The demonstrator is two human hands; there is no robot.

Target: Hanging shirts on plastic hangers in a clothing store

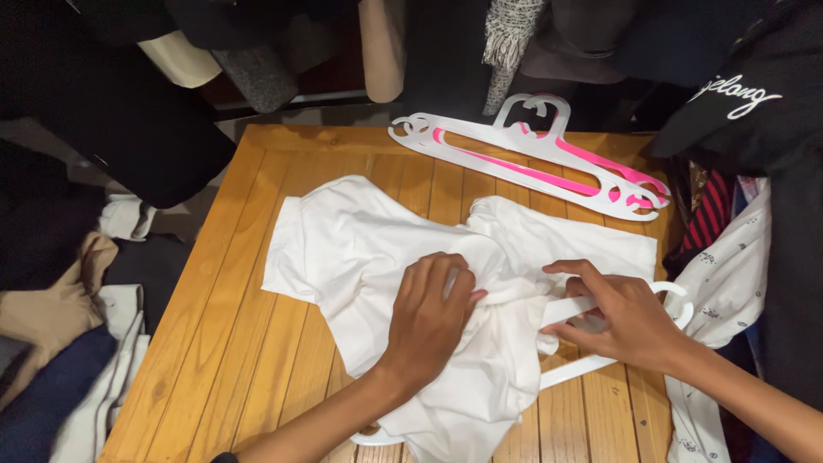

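On the slatted wooden table [231,343], the left hand [429,321] presses palm-down with fingers curled into the bunched middle of the crumpled white cotton garment [360,249], gripping a fold; just to its right the right hand [621,313] pinches the white plastic hanger [583,369] that pokes out of the cloth, near the table's right edge. Bare wood lies open left of the garment and along the near left corner; at the far edge rest two more hangers, stacked, white over pink [531,154]; three hangers in all, one garment, with dark clothes hanging around.

Matt white cloth garment [369,249], slatted wood table [249,343]
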